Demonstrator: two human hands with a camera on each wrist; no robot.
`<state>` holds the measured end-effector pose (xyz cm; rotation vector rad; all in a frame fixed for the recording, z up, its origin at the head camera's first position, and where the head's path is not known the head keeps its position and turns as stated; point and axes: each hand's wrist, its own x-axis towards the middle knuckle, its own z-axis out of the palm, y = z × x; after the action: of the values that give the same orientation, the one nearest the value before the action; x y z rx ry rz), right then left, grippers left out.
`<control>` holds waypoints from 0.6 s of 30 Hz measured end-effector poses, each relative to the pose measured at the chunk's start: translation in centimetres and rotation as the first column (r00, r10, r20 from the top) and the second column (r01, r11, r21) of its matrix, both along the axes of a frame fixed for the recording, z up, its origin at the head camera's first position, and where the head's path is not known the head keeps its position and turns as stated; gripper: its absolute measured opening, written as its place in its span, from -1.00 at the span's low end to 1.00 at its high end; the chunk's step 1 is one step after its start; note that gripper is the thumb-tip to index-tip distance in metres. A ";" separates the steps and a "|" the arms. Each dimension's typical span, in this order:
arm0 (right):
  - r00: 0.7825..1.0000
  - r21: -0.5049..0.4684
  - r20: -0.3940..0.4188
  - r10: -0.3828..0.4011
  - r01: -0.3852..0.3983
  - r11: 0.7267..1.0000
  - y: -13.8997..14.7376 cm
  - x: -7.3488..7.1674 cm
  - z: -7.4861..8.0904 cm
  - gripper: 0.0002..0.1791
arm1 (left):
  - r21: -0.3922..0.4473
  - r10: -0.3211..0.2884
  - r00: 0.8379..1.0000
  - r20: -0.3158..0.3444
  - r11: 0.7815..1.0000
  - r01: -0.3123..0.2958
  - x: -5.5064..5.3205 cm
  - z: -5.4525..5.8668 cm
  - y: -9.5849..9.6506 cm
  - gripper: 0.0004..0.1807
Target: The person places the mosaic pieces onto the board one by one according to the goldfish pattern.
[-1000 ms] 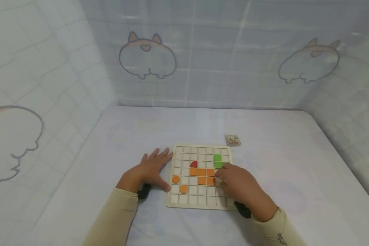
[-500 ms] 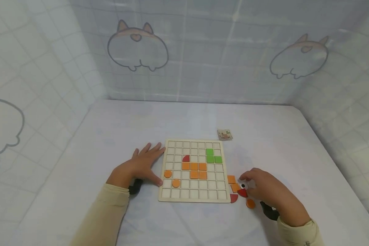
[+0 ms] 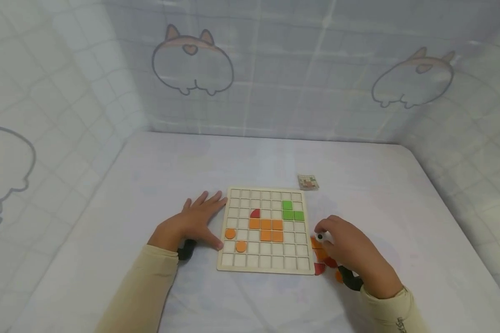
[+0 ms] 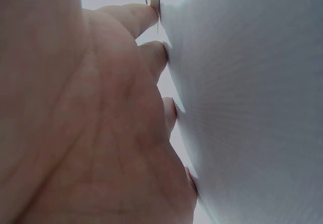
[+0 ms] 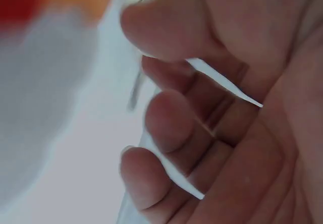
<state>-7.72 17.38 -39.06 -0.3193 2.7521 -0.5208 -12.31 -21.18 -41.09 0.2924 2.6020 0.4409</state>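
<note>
My left hand [image 3: 196, 223] lies spread against the grid board's [image 3: 266, 262] left edge, probably to steady it. Just off its right edge, near loose orange squares [image 3: 321, 254], my right hand [image 3: 354, 247] pinches the black-dotted white disc [image 3: 320, 237], seemingly rimwise, leaving its face uncovered.

The left hand [image 3: 190, 224] lies splayed while the right hand [image 3: 353, 246] pinches, curled.

I can't read the tiny card [image 3: 308, 182] off the far right corner of the board [image 3: 266, 272]. By the board's right edge, the right hand [image 3: 353, 245] partly covers a dotted white disc [image 3: 320, 237] and a red piece [image 3: 330, 262]; its black strap [image 3: 350, 278] hides some of an orange disc [image 3: 338, 276].
</note>
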 end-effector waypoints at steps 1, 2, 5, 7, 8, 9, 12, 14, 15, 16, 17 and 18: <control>0.999 -0.013 -0.026 0.021 -0.021 1.000 -0.8 -0.1 0.2 -0.69 | 0.004 0.000 1.000 0.000 1.000 0.000 0.0 0.1 0.0 0.48; 0.998 -0.022 -0.050 0.049 -0.050 0.999 -1.6 -0.2 0.3 -0.69 | 0.009 0.000 1.000 0.001 1.000 0.000 0.0 0.1 0.0 0.48; 0.988 -0.036 -0.100 0.116 -0.120 0.992 -4.1 -0.4 0.4 -0.66 | 0.009 0.000 1.000 0.009 1.000 0.000 0.2 0.1 0.2 0.47; 0.978 -0.045 -0.129 0.161 -0.168 0.985 -5.8 -0.5 0.3 -0.65 | 0.005 0.000 1.000 0.012 1.000 0.000 0.3 0.1 0.3 0.46; 0.972 -0.053 -0.142 0.187 -0.197 0.979 -6.6 -0.6 0.1 -0.65 | 0.004 0.000 1.000 0.011 1.000 0.000 0.3 0.1 0.4 0.46; 0.966 -0.063 -0.152 0.211 -0.222 0.973 -7.4 -0.7 0.0 -0.66 | 0.003 0.000 1.000 0.010 1.000 0.000 0.4 0.1 0.5 0.46; 0.947 -0.084 -0.165 0.276 -0.293 0.953 -9.3 -1.0 -0.4 -0.72 | 0.008 -0.001 1.000 0.006 1.000 0.001 0.5 0.0 0.8 0.44; 0.939 -0.084 -0.164 0.301 -0.317 0.945 -10.1 -1.2 -0.7 -0.76 | 0.013 -0.007 1.000 0.005 1.000 0.007 0.6 0.0 1.1 0.44; 0.938 -0.082 -0.159 0.307 -0.323 0.943 -10.4 -1.2 -0.8 -0.77 | 0.012 -0.009 1.000 0.006 1.000 0.009 0.6 0.0 1.3 0.44; 0.936 -0.077 -0.159 0.314 -0.329 0.941 -10.7 -1.2 -0.9 -0.78 | 0.013 -0.009 1.000 0.007 1.000 0.008 0.6 0.0 1.4 0.44; 0.936 -0.071 -0.155 0.316 -0.329 0.941 -10.9 -1.3 -1.0 -0.78 | 0.014 -0.008 1.000 0.009 1.000 0.008 0.6 0.0 1.6 0.44; 0.936 -0.067 -0.151 0.317 -0.330 0.942 -11.1 -1.3 -1.1 -0.77 | 0.016 -0.007 1.000 0.009 1.000 0.007 0.6 0.1 1.6 0.44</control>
<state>-9.07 6.25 -40.13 -0.8448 2.7274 -0.5539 -11.69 -19.54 -40.98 0.3037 2.5891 0.4602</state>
